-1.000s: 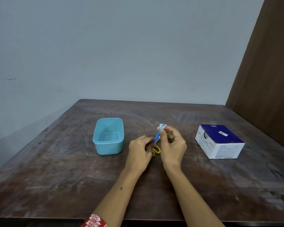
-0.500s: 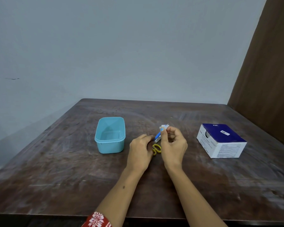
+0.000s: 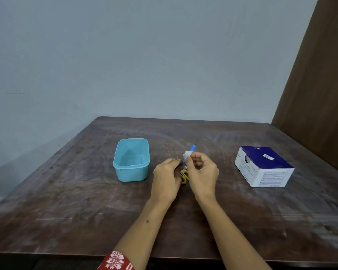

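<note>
Two hands meet low over the wooden table (image 3: 86, 201). The right hand (image 3: 202, 172) pinches a small blue-and-white packet (image 3: 188, 153), tilted up just past its fingertips. The left hand (image 3: 167, 176) curls in at the packet's lower end, but I cannot tell whether it grips that or the yellow-handled scissors (image 3: 184, 176) between the hands. A hard tear could fling the contents loose, and a slip could bring fingers onto the blades. Farther off, the teal tub (image 3: 132, 168) and the blue-and-white carton (image 3: 263, 166) stand well apart, so a dropped piece would likely miss both.
</note>
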`<action>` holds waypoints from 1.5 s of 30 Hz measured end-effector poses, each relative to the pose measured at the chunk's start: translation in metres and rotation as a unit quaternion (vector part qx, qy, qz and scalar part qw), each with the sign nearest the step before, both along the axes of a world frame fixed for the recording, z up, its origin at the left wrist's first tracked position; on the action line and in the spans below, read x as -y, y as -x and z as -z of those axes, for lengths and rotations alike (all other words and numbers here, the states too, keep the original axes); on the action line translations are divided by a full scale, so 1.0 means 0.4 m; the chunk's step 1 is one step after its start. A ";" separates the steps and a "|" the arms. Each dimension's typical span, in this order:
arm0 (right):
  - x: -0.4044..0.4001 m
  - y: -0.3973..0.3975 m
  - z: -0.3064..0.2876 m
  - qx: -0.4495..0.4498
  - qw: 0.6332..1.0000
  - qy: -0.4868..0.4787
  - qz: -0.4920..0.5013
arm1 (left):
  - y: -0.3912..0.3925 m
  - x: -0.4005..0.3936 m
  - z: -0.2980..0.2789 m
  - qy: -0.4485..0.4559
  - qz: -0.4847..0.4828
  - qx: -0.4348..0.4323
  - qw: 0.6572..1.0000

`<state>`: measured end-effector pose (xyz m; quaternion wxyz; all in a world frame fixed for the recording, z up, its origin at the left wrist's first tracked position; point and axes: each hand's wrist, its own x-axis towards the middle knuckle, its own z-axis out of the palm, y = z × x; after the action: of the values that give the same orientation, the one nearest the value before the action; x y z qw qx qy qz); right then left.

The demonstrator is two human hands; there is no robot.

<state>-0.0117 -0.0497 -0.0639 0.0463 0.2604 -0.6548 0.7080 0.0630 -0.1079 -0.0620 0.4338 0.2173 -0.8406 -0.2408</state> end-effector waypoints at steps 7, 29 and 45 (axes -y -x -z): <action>-0.002 -0.003 0.004 -0.019 1.000 -0.002 -0.008 | -0.002 -0.004 -0.003 -0.016 0.007 -0.017 1.000; -0.001 0.001 0.007 -0.021 1.000 -0.023 -0.008 | -0.004 -0.003 0.000 -0.007 -0.018 -0.010 1.000; -0.011 0.001 -0.007 -0.010 0.998 0.046 0.045 | -0.001 -0.005 0.005 -0.002 0.017 -0.005 1.000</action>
<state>-0.0121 -0.0452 -0.0611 0.0967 0.2350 -0.6324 0.7318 0.0636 -0.1060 -0.0641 0.4332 0.2023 -0.8418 -0.2506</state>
